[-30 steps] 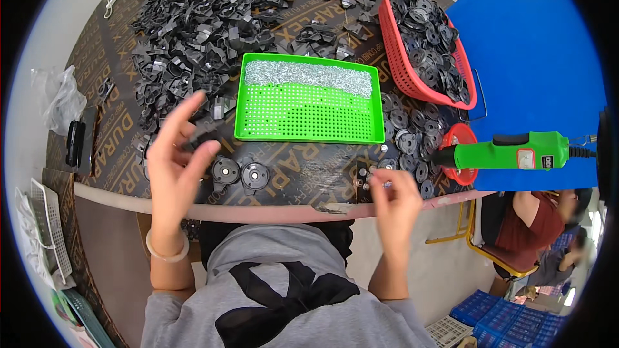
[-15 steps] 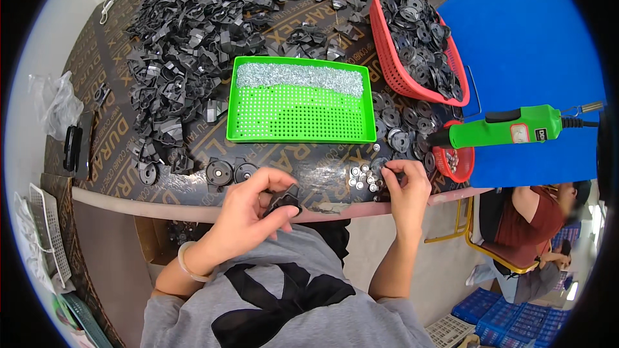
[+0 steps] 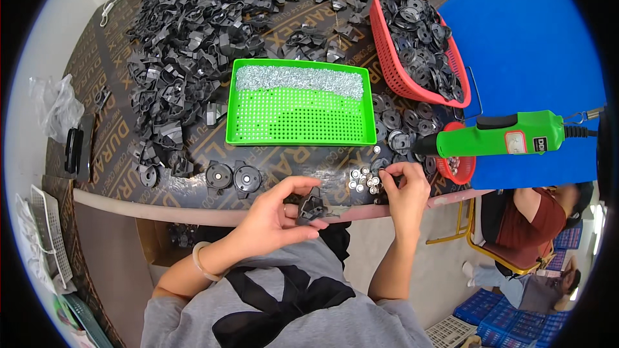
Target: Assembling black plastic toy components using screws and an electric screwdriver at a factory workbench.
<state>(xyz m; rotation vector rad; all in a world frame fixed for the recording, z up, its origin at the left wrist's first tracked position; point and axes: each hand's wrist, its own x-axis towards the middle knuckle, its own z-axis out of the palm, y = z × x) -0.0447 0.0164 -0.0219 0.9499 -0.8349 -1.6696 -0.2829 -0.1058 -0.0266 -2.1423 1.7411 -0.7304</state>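
My left hand [image 3: 278, 214] is closed on a black plastic bracket [image 3: 313, 207], held between fingers and thumb just off the table's front edge. The bracket is angular, with a prong pointing right. To its right, my right hand [image 3: 409, 194] has thumb and forefinger pinched together beside a small heap of silvery metal bushings [image 3: 365, 180]. Whatever sits in that pinch is too small and hidden to name. Black plastic discs [image 3: 400, 141] lie loose just beyond these fingers. Two black parts with round discs [image 3: 247, 179] lie on the table to the left of the bracket.
A green tray [image 3: 258, 116] with many small silvery pieces stands mid-table. Black brackets [image 3: 187, 45] are heaped behind and left. A red basket [image 3: 387, 58] of discs stands right. A green electric screwdriver [image 3: 493, 135] hangs over a small red bowl [image 3: 464, 171]. Another person [image 3: 535, 232] sits beyond.
My left hand has moved right with the bracket and turned it, showing more of its face. The two disc parts are now uncovered. My right hand has barely shifted; the screwdriver hangs slightly lower.
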